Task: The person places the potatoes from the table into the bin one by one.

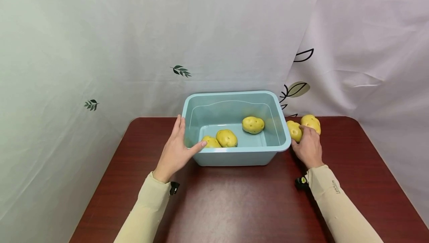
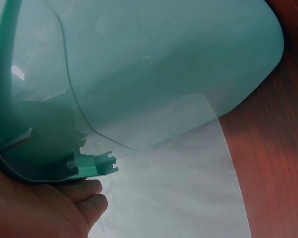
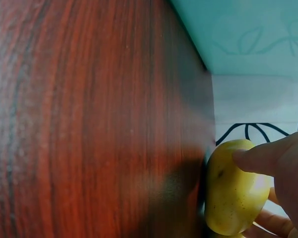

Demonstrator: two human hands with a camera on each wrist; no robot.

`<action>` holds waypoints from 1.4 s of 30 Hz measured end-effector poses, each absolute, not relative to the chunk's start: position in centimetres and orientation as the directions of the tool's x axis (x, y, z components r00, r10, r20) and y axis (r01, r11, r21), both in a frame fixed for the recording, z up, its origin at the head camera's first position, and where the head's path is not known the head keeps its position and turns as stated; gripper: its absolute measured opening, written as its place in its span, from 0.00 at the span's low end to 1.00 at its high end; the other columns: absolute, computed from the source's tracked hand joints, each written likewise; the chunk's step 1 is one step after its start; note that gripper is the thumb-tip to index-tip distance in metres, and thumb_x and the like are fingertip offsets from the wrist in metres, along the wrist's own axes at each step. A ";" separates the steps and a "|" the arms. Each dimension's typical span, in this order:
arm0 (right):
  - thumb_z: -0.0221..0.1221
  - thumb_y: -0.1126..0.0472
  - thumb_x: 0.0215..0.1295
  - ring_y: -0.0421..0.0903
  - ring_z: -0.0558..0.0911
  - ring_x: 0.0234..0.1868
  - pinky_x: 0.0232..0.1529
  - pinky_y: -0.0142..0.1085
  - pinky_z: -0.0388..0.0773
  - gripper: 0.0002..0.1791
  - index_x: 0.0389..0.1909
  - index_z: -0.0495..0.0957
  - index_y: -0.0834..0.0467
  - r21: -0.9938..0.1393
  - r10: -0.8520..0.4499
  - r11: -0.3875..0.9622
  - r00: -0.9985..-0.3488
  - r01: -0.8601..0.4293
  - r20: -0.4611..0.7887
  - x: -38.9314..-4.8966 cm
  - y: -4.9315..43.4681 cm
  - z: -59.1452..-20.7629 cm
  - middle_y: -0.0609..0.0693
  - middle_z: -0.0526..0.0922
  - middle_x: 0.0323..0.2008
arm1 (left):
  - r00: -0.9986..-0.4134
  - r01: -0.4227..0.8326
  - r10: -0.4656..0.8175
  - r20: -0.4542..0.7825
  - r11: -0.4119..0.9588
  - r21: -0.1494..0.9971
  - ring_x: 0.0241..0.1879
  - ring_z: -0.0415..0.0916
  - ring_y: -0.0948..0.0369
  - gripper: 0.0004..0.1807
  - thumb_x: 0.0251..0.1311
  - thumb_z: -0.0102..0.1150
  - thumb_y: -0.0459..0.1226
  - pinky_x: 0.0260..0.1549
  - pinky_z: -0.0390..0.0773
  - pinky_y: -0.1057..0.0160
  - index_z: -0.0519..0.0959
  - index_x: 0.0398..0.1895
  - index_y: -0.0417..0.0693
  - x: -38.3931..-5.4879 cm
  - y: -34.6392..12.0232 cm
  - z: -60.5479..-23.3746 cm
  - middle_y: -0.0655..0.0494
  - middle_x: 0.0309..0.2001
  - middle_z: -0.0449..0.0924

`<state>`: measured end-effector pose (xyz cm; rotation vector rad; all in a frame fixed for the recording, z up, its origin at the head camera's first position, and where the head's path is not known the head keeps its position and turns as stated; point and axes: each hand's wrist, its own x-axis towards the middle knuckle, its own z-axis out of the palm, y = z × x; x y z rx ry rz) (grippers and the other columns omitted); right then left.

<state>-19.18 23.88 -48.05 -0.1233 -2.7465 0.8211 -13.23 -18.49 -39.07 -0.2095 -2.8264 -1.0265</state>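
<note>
A pale blue plastic tub stands near the far side of the table. Inside it lie three yellow potatoes: one potato at the right, another potato left of centre, and a third potato partly behind the front rim. At the tub's left front corner, my left hand touches the rim with straight fingers and spread thumb. Right of the tub, my right hand grips a potato, its thumb on one side and fingers round the other. Another potato sits just beyond that hand.
The dark red wooden table reaches back to a white curtain printed with leaves, which hangs close behind the tub. More white cloth hangs along the left. A small black device is on the right wrist.
</note>
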 end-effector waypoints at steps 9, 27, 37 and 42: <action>0.67 0.63 0.62 0.71 0.66 0.61 0.58 0.67 0.66 0.36 0.66 0.64 0.73 -0.550 0.173 0.835 -0.960 0.024 0.221 -19.2 23.8 -48.3 0.75 0.66 0.61 | -0.985 0.162 0.082 0.153 0.757 0.633 0.78 0.46 0.50 0.62 0.57 0.61 0.67 0.66 0.64 0.41 0.41 0.81 0.44 -13.1 -18.6 -39.2 0.57 0.81 0.30; 0.69 0.61 0.59 0.73 0.66 0.58 0.57 0.66 0.65 0.37 0.63 0.68 0.78 -0.540 0.144 0.841 -0.951 -0.027 0.272 -18.7 23.7 -48.3 0.76 0.66 0.56 | -0.985 0.161 0.083 0.151 0.757 0.633 0.78 0.46 0.50 0.62 0.57 0.61 0.67 0.66 0.63 0.41 0.40 0.81 0.45 -13.1 -18.7 -39.1 0.57 0.81 0.30; 0.69 0.59 0.59 0.73 0.73 0.55 0.56 0.65 0.68 0.36 0.62 0.68 0.77 -0.526 0.120 0.849 -0.948 -0.056 0.295 -18.5 23.9 -48.4 0.75 0.74 0.56 | -0.985 0.160 0.078 0.154 0.752 0.639 0.78 0.46 0.51 0.63 0.56 0.60 0.69 0.67 0.62 0.42 0.41 0.81 0.45 -13.1 -18.7 -39.1 0.57 0.81 0.30; 0.69 0.57 0.59 0.73 0.75 0.52 0.52 0.66 0.70 0.36 0.61 0.70 0.77 -0.523 0.128 0.851 -0.946 -0.050 0.299 -18.3 24.0 -48.5 0.76 0.75 0.54 | -0.985 0.162 0.080 0.155 0.748 0.644 0.78 0.45 0.52 0.62 0.57 0.61 0.68 0.67 0.63 0.43 0.41 0.81 0.45 -13.3 -18.6 -39.1 0.58 0.81 0.30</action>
